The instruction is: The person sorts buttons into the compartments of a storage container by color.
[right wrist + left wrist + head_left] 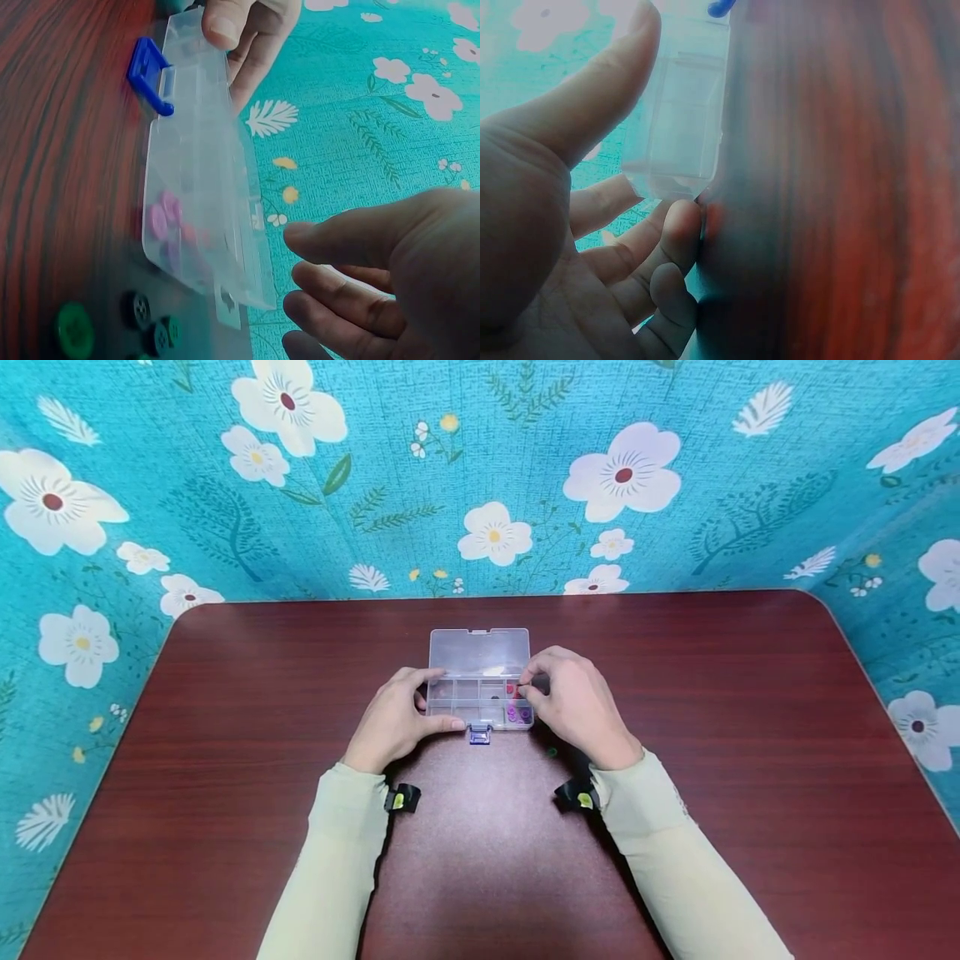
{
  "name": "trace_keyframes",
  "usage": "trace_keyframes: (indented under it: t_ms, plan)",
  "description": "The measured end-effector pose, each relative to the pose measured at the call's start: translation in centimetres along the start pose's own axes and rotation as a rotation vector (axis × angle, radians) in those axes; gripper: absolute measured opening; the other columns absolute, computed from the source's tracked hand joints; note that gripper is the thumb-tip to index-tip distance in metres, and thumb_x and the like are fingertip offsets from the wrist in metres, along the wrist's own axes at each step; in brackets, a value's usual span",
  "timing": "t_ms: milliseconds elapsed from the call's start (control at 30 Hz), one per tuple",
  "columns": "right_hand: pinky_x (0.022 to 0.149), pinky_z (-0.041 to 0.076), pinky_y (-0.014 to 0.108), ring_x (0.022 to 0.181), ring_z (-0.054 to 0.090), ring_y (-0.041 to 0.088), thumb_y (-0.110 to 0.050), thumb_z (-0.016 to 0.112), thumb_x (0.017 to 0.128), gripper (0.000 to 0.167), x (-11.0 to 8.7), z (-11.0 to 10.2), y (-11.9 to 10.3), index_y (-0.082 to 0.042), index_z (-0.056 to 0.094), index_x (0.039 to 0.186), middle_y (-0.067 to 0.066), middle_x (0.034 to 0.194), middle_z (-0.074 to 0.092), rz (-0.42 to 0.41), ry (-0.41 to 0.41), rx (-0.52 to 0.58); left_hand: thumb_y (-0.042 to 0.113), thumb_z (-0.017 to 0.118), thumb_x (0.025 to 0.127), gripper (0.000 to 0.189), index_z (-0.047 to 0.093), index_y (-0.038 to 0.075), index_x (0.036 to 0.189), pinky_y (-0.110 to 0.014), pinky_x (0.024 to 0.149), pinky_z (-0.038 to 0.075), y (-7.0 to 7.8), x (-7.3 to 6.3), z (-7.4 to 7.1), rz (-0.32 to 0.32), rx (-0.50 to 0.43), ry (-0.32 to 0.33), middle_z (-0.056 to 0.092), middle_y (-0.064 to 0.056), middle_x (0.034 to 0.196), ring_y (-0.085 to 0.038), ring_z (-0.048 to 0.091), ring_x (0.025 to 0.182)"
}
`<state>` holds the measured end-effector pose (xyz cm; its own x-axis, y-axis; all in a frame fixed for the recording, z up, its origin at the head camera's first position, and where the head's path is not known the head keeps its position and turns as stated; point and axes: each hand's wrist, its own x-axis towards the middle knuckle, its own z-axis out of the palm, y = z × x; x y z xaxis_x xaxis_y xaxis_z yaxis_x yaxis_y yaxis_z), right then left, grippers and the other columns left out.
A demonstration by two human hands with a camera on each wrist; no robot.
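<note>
A clear plastic compartment box (467,692) lies on the table with its lid (480,650) raised toward the back. My left hand (397,714) grips its left end, thumb along the front edge and fingers round the far side. Over the right end, my right hand (573,697) has its thumb and forefinger bent close together right at the compartment with red buttons (510,689). I cannot tell whether a button is between those fingertips. Purple buttons (517,715) lie in the front right compartment, and a small dark piece (494,697) sits in one farther left.
A blue latch (480,735) hangs from the box's front edge. On the dark wood table (247,760), a green button (75,331) and a black button (137,310) lie among others beside the box's right end. Flowered blue cloth (420,468) covers the area behind the table.
</note>
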<state>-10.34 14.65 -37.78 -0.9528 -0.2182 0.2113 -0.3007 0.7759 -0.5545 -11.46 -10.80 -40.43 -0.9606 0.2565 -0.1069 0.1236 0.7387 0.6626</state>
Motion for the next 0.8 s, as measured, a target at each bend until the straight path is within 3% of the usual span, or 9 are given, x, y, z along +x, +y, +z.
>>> trace_keyframes:
  t_ms: [433, 800]
  plan:
    - [0.075, 0.049, 0.038, 0.086, 0.059, 0.020, -0.008, 0.074, 0.085, 0.004, 0.7, 1.9, -1.3, -0.012, 0.074, 0.086, 0.001, 0.098, 0.068, 0.019, -0.045, -0.012, 0.045, 0.090, 0.072, 0.079, 0.060, 0.015, 0.139, -0.036, 0.076, 0.042, 0.0, 0.0, 0.0, 0.024, 0.002, 0.011, 0.054, -0.005, 0.098, -0.020, 0.052, 0.083]
    - [0.074, 0.050, 0.038, 0.098, 0.061, 0.022, -0.010, 0.074, 0.086, 0.003, 1.0, 3.0, -1.8, -0.011, 0.077, 0.087, 0.001, 0.104, 0.069, 0.033, -0.038, -0.035, 0.045, 0.090, 0.072, 0.079, 0.061, 0.014, 0.139, -0.036, 0.075, 0.042, -0.2, 0.0, 0.0, 0.040, -0.001, 0.016, 0.055, -0.005, 0.100, -0.019, 0.052, 0.082]
